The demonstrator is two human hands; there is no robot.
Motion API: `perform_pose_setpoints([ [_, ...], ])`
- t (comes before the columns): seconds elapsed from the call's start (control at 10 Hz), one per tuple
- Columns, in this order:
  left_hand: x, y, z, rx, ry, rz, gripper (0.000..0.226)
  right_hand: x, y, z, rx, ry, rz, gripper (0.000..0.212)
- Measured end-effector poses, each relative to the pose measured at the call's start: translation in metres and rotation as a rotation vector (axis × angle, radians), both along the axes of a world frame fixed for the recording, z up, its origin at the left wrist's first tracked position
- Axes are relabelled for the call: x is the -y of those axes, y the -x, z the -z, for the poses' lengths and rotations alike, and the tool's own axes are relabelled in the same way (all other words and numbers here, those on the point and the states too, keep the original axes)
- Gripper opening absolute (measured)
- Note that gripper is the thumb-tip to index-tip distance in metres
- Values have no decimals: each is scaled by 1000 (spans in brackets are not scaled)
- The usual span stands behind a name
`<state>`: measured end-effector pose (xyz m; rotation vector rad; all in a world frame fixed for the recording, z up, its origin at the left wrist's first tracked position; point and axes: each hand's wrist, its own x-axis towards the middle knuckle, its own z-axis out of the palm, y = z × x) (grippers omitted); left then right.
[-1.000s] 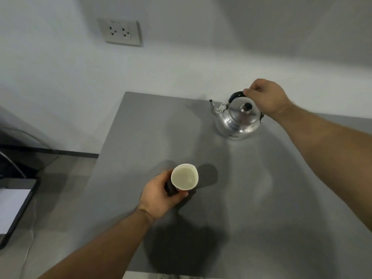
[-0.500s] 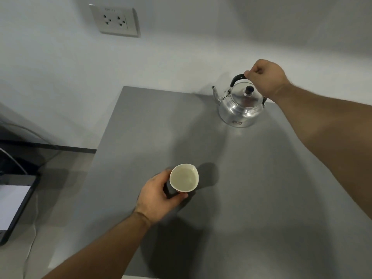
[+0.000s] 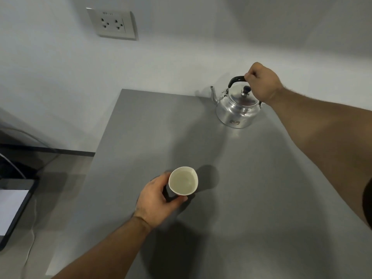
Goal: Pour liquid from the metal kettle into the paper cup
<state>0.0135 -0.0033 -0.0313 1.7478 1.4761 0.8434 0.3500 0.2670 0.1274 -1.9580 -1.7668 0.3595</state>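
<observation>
A shiny metal kettle (image 3: 237, 108) with a black handle and a black lid knob stands upright at the far edge of the grey table (image 3: 251, 188), spout pointing left. My right hand (image 3: 262, 81) is closed around the top of its handle. Nearer to me, a white paper cup (image 3: 183, 180) stands on the table with pale liquid inside. My left hand (image 3: 158, 199) wraps around the cup's left side.
The table's left edge drops to the floor, where a dark tray with white paper (image 3: 12, 210) and cables lie. A double wall socket (image 3: 112, 24) sits on the white wall behind the table.
The kettle has shifted farther back and right on the table with my right hand on its handle. The cup and my left hand stay in place.
</observation>
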Motion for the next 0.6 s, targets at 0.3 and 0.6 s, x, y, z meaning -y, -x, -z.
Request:
perform_pose_setpoints([
  [0.3,-2,3,-2,31,59,22,67,35,23,-24,58,-183,-60,27],
  [0.6,6,10,-17,-63,201,64,75,123,39,-44,-12,-245,-147,18],
])
